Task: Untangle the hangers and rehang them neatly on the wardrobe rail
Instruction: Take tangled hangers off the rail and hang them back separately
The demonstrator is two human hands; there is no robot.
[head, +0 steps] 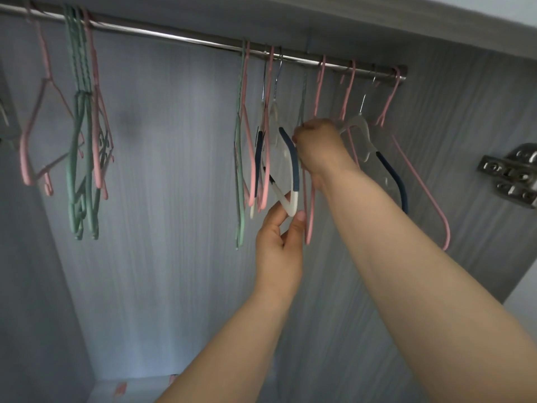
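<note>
Overhead, a steel wardrobe rail point(180, 34) holds pink, green and white hangers point(82, 135) in loose bunches. The left hand point(279, 242) pinches the lower corner of a white hanger point(293, 203) with navy grips; beside it, the right hand point(318, 146) clenches around the neck of a pink hanger point(319, 85).

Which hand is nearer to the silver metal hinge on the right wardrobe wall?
Right. The right hand, gripping hangers, is left of the silver metal hinge; the left hand is lower and farther left, pinching a white plastic hanger.
</note>
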